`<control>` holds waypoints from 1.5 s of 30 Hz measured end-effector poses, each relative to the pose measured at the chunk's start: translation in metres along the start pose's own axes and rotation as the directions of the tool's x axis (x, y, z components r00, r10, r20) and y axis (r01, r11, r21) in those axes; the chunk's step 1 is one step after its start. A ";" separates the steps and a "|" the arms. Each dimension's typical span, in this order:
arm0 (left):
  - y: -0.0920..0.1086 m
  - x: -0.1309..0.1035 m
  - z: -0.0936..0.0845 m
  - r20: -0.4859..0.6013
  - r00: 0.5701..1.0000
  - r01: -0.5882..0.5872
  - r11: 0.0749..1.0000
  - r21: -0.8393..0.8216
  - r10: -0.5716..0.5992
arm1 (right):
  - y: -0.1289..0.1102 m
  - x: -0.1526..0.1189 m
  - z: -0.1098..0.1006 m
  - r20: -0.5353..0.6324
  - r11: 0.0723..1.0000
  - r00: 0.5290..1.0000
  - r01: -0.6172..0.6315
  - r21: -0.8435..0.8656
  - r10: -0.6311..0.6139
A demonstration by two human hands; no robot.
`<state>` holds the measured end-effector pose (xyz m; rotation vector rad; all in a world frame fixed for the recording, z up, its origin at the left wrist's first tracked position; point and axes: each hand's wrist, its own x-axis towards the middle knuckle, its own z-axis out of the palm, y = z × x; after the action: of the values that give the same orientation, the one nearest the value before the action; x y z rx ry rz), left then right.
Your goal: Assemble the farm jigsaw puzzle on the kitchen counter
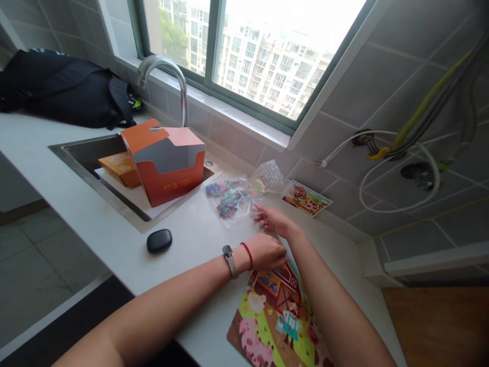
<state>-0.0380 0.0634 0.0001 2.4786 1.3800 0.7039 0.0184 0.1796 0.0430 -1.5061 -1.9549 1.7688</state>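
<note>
A colourful farm jigsaw board (277,318) lies on the white counter (191,239) in front of me. My left hand (267,251) rests at the board's top edge, fingers curled down on it, with a watch and red string at the wrist. My right hand (275,220) reaches past it, fingers stretched toward a clear plastic bag of puzzle pieces (234,197); the fingertips are at the bag's near edge. A small farm picture card (305,199) leans by the wall behind.
An orange cardboard box (166,162) stands in the steel sink (76,160) under a chrome tap (168,76). A black oval case (159,240) lies near the sink. A black backpack (64,89) sits far left. Loose cables (401,163) hang on the tiled wall at right.
</note>
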 end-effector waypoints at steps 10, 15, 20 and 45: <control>-0.013 -0.001 0.004 -0.087 0.994 0.058 0.990 -0.125 -0.069 | -0.059 -0.009 0.010 -0.166 0.987 0.975 0.156 0.049 -0.146; -0.012 -0.004 0.003 -0.140 0.985 0.061 0.969 -0.241 -0.097 | -0.107 -0.032 -0.013 -0.253 0.952 0.919 0.303 -0.034 -0.302; -0.012 -0.003 0.007 -0.206 0.956 0.096 0.888 -0.450 -0.208 | -0.137 -0.066 -0.045 -0.246 0.918 0.885 0.389 -0.073 -0.395; -0.028 -0.003 -0.035 0.254 0.891 0.060 -0.456 -0.888 -0.377 | -0.116 -0.127 -0.087 -0.162 0.916 0.903 0.402 -0.015 -0.399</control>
<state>-0.0777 0.0742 0.0180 0.4769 0.5071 1.2378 0.0714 0.1711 0.2284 -1.0957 -1.9812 1.4393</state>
